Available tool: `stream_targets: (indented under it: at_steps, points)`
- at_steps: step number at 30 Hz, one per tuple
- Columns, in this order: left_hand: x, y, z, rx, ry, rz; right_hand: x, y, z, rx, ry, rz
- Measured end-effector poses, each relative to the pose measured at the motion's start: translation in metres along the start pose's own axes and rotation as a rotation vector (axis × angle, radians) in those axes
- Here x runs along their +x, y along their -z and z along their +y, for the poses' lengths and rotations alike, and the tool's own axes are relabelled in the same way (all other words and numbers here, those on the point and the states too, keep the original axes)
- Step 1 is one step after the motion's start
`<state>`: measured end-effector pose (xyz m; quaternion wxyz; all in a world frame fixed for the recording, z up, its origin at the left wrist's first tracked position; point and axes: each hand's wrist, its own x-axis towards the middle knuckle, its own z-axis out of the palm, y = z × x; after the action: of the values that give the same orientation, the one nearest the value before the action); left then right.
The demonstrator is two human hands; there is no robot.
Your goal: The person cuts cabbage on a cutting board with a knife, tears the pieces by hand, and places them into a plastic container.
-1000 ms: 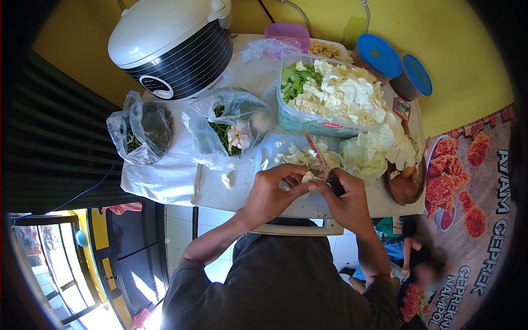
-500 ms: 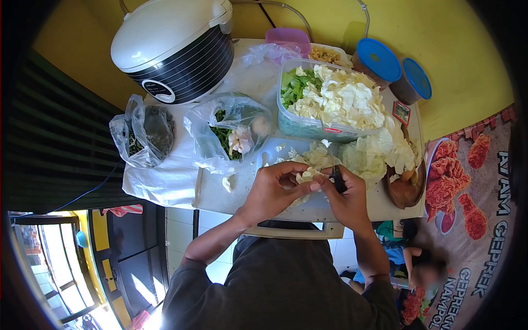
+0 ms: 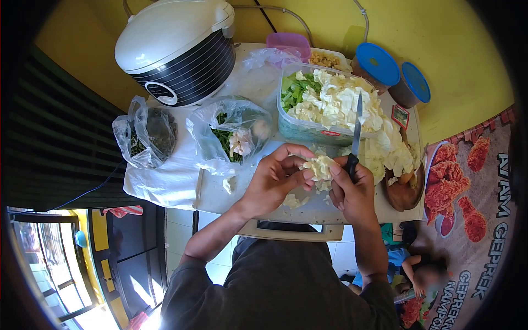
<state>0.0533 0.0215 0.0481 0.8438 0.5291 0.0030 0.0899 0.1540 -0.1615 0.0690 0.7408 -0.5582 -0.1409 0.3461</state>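
Observation:
My left hand (image 3: 278, 181) pinches a small pale piece of cabbage (image 3: 318, 166) above the near part of the table. In my right hand (image 3: 355, 192) is a black-handled knife (image 3: 357, 129), its blade pointing up and away from me. The right thumb touches the cabbage piece too. Just beyond my hands stands a clear plastic container (image 3: 308, 127) heaped with torn cabbage leaves (image 3: 341, 99) and chopped greens (image 3: 297, 91). More cabbage leaves (image 3: 393, 151) lie to its right, and scraps (image 3: 295, 202) are under my hands.
A rice cooker (image 3: 181, 60) stands at the back left. Plastic bags of greens (image 3: 231, 132) and dark contents (image 3: 146, 135) lie on the left. Blue-lidded tubs (image 3: 378, 63) stand at the back right, a wooden bowl (image 3: 404, 195) at the right edge. Another person (image 3: 410, 269) is low on the right.
The knife has swung upright, so its blade now shows in front of the container. Both hands have lifted slightly, with the cabbage piece turned between them.

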Motion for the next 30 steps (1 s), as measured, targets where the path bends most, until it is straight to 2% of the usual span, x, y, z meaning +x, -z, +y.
stream_targets:
  at_steps: [2, 3, 6, 9, 12, 13, 16, 17, 20, 23, 29, 30]
  points:
    - [0.003, -0.006, 0.011, -0.084, -0.050, -0.036, 0.001, -0.008, -0.010, 0.108, -0.065, 0.022]
    - [0.004, -0.008, 0.011, 0.014, -0.054, -0.018, 0.001, -0.011, -0.014, 0.163, -0.098, 0.032]
    - [0.005, 0.003, 0.008, 0.230, -0.212, -0.150, 0.003, -0.009, -0.020, 0.382, -0.267, 0.021]
    - [0.006, 0.007, 0.014, 0.390, -0.234, -0.178, 0.003, -0.004, -0.016, 0.272, -0.133, -0.080]
    - [0.004, 0.007, 0.016, 0.370, -0.060, -0.040, 0.014, -0.012, -0.002, -0.538, 0.644, 0.096]
    - [0.004, 0.006, 0.015, 0.374, -0.068, -0.009, 0.009, -0.014, -0.008, -0.625, 0.608, 0.128]
    - [0.007, 0.001, 0.016, 0.373, -0.083, 0.047, 0.009, -0.016, -0.014, -0.596, 0.469, 0.093]
    - [0.007, 0.001, 0.018, 0.366, -0.085, 0.047, 0.014, -0.019, -0.015, -0.642, 0.569, 0.065]
    - [0.011, 0.002, 0.020, 0.408, -0.138, 0.032, 0.021, -0.017, -0.016, -0.723, 0.566, 0.023]
    - [0.015, 0.003, 0.028, 0.428, -0.156, 0.017, 0.031, -0.013, -0.012, -0.455, 0.415, 0.046]
    - [0.022, 0.004, 0.045, 0.390, -0.119, -0.022, 0.033, -0.017, -0.024, -0.492, 0.287, 0.056]
    - [0.022, 0.005, 0.048, 0.384, -0.109, -0.030, 0.034, -0.020, -0.025, -0.455, 0.335, 0.068]
